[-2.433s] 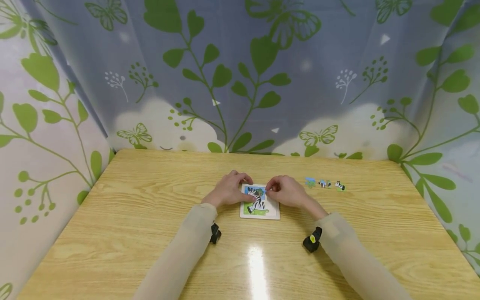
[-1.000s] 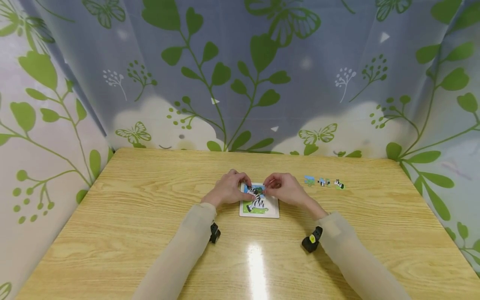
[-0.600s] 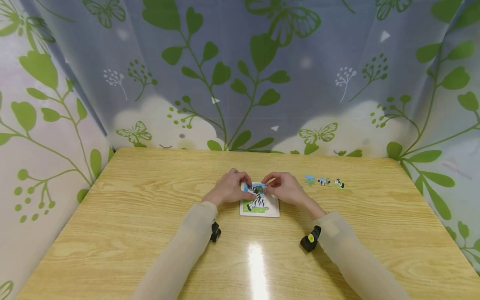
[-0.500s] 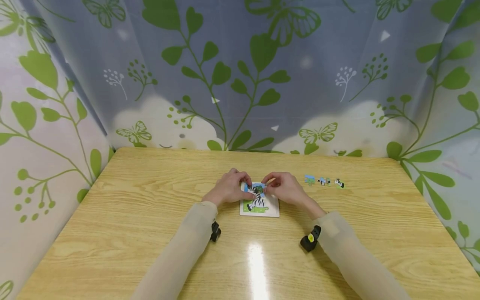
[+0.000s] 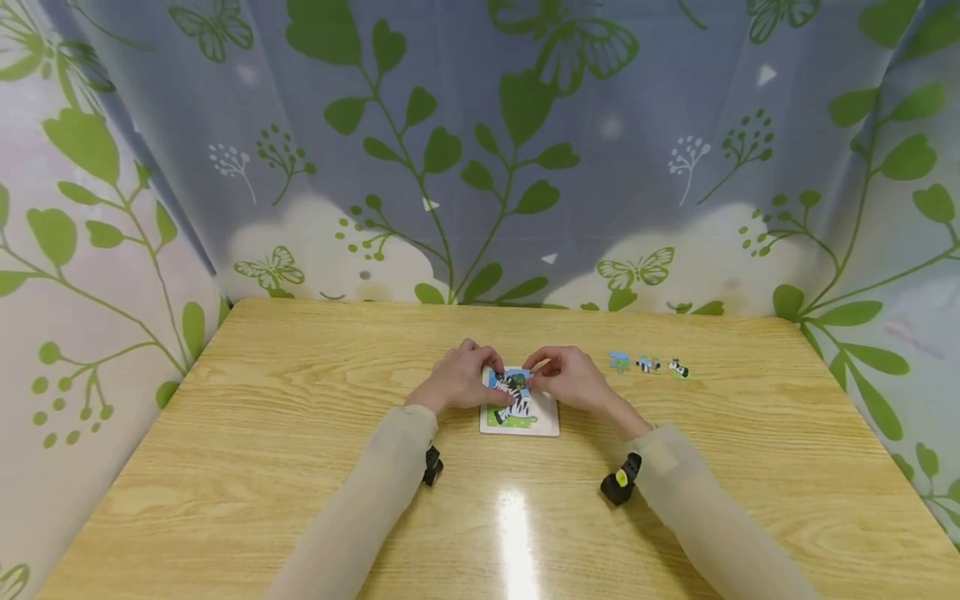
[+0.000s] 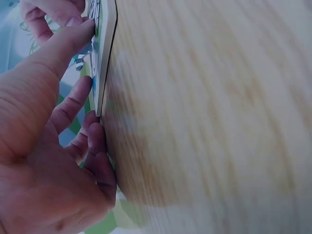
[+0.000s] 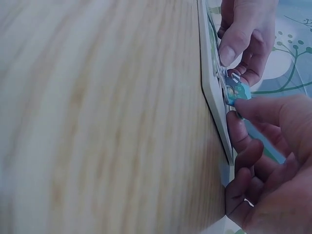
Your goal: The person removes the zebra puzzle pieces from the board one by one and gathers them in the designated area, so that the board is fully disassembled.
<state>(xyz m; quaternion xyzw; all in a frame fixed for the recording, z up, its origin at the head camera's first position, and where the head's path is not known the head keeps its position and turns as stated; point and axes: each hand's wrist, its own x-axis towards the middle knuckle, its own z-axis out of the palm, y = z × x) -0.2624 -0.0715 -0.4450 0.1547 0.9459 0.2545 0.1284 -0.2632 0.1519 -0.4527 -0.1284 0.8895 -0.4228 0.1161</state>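
A small white-framed zebra jigsaw puzzle board lies flat on the table, its left part filled with pieces and its right part bare. My left hand steadies it, thumb on the picture and fingers by the upper left edge and corner. Above the board's upper middle, my right hand pinches a blue-green puzzle piece between thumb and forefinger. In the right wrist view that piece stands tilted up from the board, close to the left fingertips. Its lower edge is partly hidden.
Right of the board, three loose spots of pieces lie in a row: a blue-green piece, a blue-and-white piece and a zebra-head piece. A patterned curtain hangs behind the wooden table.
The right hand has shifted slightly left with the puzzle piece, bringing its fingertips nearer the filled part of the picture. The left hand has stayed nearly still; the loose pieces have not moved.
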